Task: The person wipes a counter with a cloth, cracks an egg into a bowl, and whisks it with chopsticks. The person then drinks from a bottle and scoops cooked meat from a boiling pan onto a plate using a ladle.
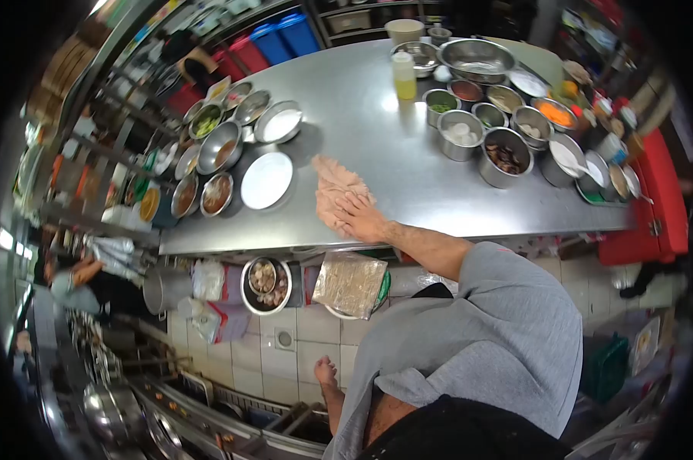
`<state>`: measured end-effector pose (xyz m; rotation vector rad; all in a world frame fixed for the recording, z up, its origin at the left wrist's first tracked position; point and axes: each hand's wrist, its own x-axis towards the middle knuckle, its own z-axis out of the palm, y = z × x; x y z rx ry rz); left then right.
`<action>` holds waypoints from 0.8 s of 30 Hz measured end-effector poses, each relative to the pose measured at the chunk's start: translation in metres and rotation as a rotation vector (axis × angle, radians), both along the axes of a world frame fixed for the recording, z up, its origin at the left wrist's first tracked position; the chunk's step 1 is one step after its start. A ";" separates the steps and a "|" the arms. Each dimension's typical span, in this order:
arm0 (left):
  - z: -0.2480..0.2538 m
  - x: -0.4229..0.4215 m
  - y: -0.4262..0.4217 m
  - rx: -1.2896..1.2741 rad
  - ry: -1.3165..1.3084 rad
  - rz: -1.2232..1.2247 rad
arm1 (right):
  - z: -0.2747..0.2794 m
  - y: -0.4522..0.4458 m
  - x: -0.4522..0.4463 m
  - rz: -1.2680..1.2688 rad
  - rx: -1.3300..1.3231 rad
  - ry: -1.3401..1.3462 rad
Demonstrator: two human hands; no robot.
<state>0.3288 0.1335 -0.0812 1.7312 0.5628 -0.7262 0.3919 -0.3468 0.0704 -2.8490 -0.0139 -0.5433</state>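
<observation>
The cloth (pixel 337 184) was a pale peach-pink, the table (pixel 346 100) silver-grey. At left, the plate (pixel 267 181) was plain white. At far right, the bottle (pixel 404 83) showed yellow; nearer, the pots' food ran from green (pixel 440 106) to bright orange (pixel 555 115) and dark brown (pixel 505 159). Far off stood blue bins (pixel 296 34) and a red one (pixel 246 55). The box (pixel 657 195) at right was red too. The shirt (pixel 484 330) was grey, the floor (pixel 243 356) off-white with a grid of darker lines.

The cloth (pixel 335 185) lies on the table (pixel 346 107), right of the plate (pixel 267 181), left of the pots (pixel 502 177)
</observation>
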 end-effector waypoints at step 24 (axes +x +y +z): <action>-0.091 -0.012 -0.075 0.192 -0.170 -0.433 | 0.025 -0.073 -0.005 -0.354 0.067 0.225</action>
